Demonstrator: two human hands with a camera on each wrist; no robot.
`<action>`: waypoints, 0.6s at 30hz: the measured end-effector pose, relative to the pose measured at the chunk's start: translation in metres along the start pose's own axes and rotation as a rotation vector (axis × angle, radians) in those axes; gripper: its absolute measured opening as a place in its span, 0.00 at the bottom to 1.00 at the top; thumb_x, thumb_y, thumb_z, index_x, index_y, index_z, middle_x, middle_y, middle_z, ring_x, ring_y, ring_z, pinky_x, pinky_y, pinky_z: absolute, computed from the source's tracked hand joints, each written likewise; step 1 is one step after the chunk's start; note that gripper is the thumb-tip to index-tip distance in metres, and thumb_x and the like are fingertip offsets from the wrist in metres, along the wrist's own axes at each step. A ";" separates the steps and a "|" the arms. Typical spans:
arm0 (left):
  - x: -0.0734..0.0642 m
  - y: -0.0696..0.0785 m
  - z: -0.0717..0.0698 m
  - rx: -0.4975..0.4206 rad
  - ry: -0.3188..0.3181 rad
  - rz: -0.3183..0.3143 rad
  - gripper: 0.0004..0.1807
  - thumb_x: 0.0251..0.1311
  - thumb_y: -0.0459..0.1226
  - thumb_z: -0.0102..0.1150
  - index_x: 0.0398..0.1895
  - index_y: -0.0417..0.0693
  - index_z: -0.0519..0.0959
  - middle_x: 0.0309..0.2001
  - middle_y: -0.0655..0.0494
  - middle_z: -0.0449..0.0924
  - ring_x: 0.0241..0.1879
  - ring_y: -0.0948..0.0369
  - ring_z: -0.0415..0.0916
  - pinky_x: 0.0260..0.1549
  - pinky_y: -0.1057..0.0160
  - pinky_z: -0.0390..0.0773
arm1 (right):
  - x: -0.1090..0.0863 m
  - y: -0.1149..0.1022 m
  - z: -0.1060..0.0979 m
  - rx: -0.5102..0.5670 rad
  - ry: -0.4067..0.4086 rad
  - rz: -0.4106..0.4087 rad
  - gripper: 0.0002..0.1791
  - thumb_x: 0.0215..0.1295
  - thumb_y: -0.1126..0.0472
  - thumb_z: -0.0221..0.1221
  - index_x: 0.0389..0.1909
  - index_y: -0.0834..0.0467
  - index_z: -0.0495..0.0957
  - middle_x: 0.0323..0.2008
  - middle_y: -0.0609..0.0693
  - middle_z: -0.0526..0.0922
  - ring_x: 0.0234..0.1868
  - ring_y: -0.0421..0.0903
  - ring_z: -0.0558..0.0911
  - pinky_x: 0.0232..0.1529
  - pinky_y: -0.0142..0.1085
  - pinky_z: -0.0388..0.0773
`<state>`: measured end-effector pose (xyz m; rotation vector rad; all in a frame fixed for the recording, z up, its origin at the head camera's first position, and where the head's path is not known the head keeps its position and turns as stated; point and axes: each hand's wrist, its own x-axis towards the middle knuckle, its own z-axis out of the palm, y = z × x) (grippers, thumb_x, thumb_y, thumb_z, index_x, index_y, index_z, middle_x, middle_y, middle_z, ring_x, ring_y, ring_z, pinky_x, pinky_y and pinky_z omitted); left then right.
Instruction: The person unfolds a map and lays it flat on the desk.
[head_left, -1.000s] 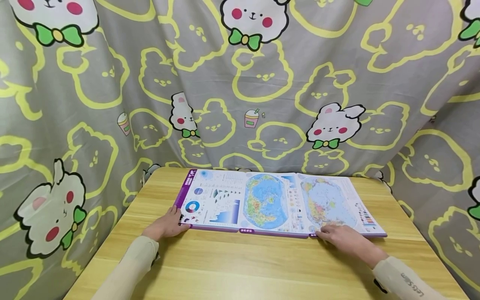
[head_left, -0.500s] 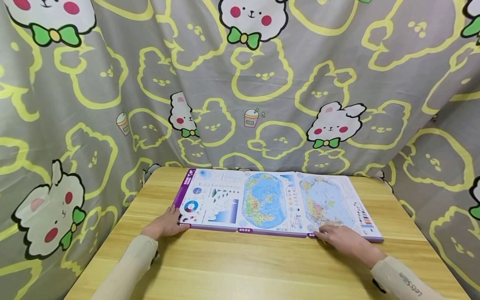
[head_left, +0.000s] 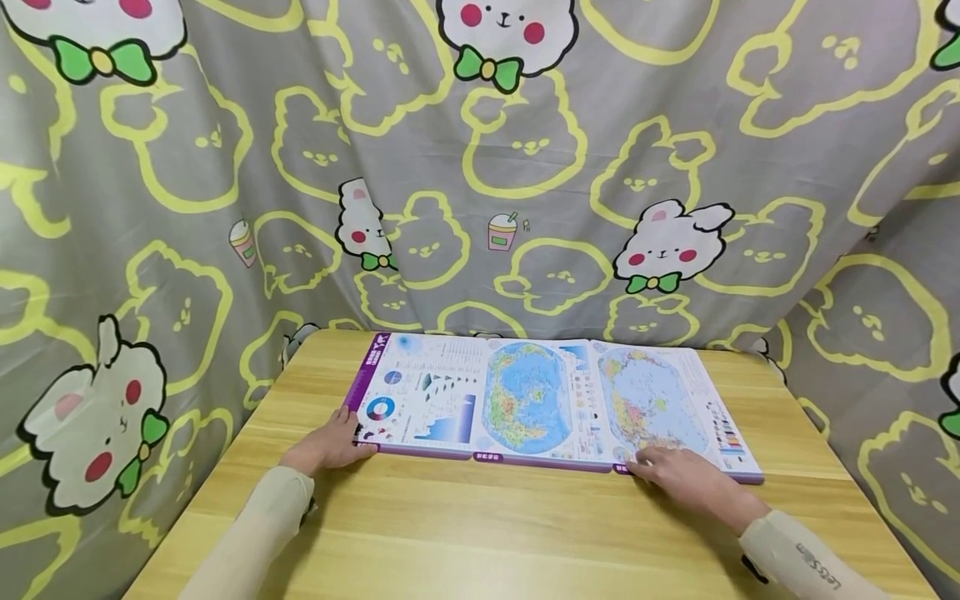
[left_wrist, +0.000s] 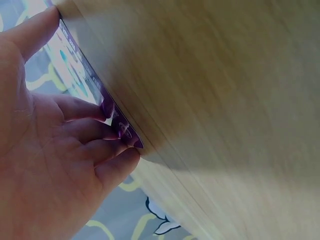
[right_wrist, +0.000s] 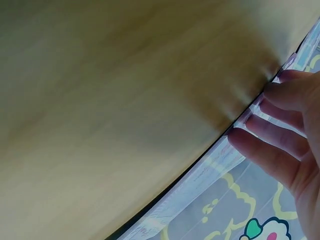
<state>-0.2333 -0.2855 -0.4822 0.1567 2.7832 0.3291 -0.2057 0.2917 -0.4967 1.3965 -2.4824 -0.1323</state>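
A long folded map chart [head_left: 525,408] lies on the wooden table with three panels showing, one with charts and two with world maps. Purple bands run along its left and near edges. At its near left corner my left hand [head_left: 327,442] rests, fingers along the left edge and thumb by the near edge. In the left wrist view the fingers [left_wrist: 117,167] lie spread against the purple corner. My right hand [head_left: 686,477] touches the right panel at the near edge, fingers over the paper. The right wrist view shows the fingertips [right_wrist: 237,137] set on the map's surface beside the edge.
The wooden table [head_left: 465,533] stretches in front of the map toward me. A grey curtain [head_left: 435,167] with yellow outlines and white rabbits hangs close behind the table and along both sides.
The right end of the map has come slightly toward me, its near right corner sitting lower. Both hands stay in about the same spots on it; the head view has shifted slightly.
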 end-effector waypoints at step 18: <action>-0.003 0.022 -0.009 0.097 0.058 0.075 0.41 0.61 0.51 0.56 0.64 0.26 0.61 0.66 0.25 0.52 0.66 0.34 0.50 0.62 0.39 0.55 | 0.004 -0.001 -0.004 -0.003 -0.011 0.038 0.18 0.52 0.70 0.62 0.46 0.57 0.83 0.39 0.54 0.81 0.41 0.52 0.80 0.40 0.46 0.80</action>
